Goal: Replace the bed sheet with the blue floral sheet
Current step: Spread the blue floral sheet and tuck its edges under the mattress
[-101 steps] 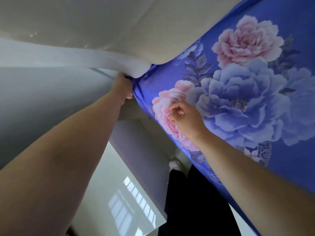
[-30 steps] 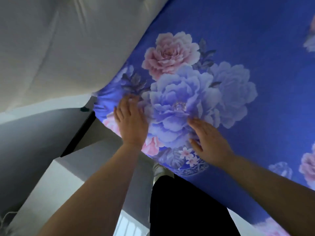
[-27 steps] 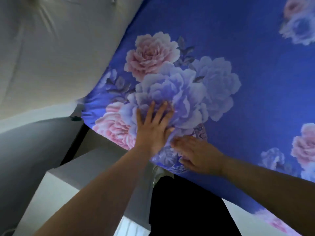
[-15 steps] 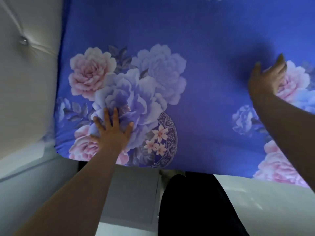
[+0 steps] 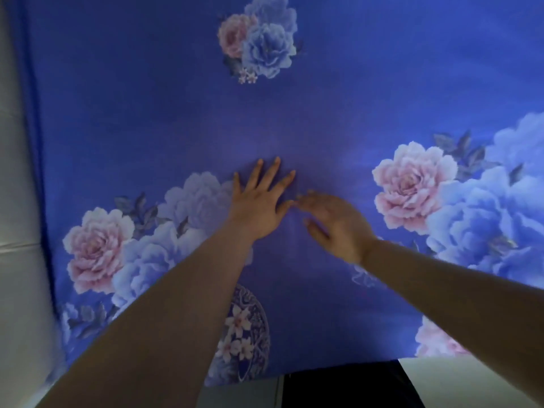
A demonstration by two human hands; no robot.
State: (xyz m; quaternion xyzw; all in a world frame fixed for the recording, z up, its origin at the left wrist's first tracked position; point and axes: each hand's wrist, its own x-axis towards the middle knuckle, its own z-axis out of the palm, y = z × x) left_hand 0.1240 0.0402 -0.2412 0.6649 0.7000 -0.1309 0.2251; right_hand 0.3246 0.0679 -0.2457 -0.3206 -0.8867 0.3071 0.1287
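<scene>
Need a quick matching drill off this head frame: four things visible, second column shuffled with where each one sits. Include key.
Things:
1. left hand
2. right hand
3. white padded headboard
4. round blue-and-white medallion print with small blossoms

Places:
A. far left edge of view
B. flat on the blue floral sheet, fingers spread, beside a pale blue flower
C. near the sheet's bottom edge, partly under the left forearm
D. on plain blue fabric, fingers pointing left

Pairs: 1-B, 2-D, 3-A, 4-C
</scene>
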